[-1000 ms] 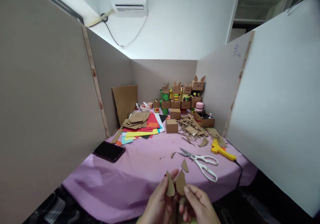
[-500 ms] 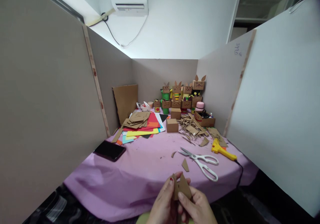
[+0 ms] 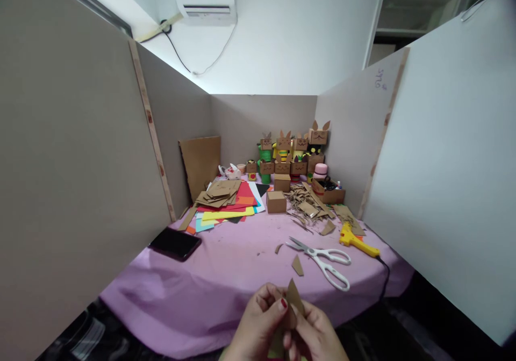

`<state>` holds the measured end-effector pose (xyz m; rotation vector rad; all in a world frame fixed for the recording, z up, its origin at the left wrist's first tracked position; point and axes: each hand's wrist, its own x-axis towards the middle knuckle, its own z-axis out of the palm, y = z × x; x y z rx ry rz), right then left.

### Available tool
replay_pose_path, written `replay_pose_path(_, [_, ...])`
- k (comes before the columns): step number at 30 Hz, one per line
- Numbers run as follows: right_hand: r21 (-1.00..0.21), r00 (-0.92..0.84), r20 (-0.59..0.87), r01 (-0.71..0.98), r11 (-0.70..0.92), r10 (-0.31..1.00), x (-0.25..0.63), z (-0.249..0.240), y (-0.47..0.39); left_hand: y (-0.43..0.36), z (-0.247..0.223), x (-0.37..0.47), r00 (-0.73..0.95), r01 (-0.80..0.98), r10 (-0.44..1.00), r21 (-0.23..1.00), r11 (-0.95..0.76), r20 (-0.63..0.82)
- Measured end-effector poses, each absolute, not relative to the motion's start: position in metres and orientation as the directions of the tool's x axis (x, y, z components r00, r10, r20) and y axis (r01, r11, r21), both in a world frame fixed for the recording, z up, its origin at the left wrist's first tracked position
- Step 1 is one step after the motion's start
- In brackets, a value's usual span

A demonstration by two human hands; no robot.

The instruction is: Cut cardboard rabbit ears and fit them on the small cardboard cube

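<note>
Close to me, at the table's front edge, my left hand (image 3: 262,318) and my right hand (image 3: 316,331) are together, both closed on small cut cardboard pieces (image 3: 295,295). One pointed piece sticks up between the fingers; the lower parts are hidden by my thumbs. Just beyond lie open scissors (image 3: 319,253) with white handles, blades pointing left. A cardboard scrap (image 3: 297,265) and a smaller curved scrap (image 3: 278,248) lie beside the blades.
A yellow glue gun (image 3: 358,240) rests at the right, its cord hanging off the edge. A black phone (image 3: 176,243) lies left. Farther back are coloured paper (image 3: 229,214), a cardboard box (image 3: 276,202), a scrap pile (image 3: 308,202) and several cardboard animal figures (image 3: 284,146).
My left thumb and fingers have shifted over the cardboard, covering one of the two points that showed before. The view has moved slightly; things on the table stay put.
</note>
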<state>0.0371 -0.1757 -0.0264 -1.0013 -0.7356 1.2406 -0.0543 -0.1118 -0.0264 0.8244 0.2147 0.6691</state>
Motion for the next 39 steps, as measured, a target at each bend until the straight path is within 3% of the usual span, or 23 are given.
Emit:
replay_pose_path(6, [-0.897,0.217,-0.069,-0.44,0.034,0.974,0.036,-0.032,-0.175,-0.107,-0.019,-0.059,0.508,-0.502,0.857,0.778,0.377,-0.087])
replay_pose_path(12, [-0.936,0.302,-0.05,-0.346,0.061,0.952,0.04,-0.036,-0.171,-0.108,-0.037,-0.05,0.571,-0.48,0.819,0.784,0.393,-0.06])
replay_pose_path(18, [-0.922,0.395,-0.028,-0.366,0.129,0.918,0.043,-0.039,-0.168,-0.115,-0.041,-0.042,0.659,-0.448,0.752,0.797,0.405,-0.012])
replay_pose_path(21, [-0.881,0.393,-0.063,-0.453,0.134,0.917,0.04,-0.041,-0.166,-0.114,-0.04,-0.043,0.663,-0.475,0.749,0.772,0.423,-0.002])
replay_pose_path(25, [-0.792,0.402,-0.115,-0.589,0.16,0.908,0.038,-0.042,-0.164,-0.112,-0.038,-0.044,0.629,-0.471,0.774,0.756,0.455,-0.074])
replay_pose_path(32, [-0.811,0.461,-0.096,-0.55,0.2,0.882,0.043,-0.04,-0.164,-0.111,-0.033,-0.048,0.589,-0.418,0.801,0.808,0.415,-0.106])
replay_pose_path(39, [-0.831,0.515,-0.11,-0.517,0.205,0.85,0.048,-0.045,-0.164,-0.106,-0.036,-0.053,0.453,-0.331,0.843,0.822,0.463,-0.292])
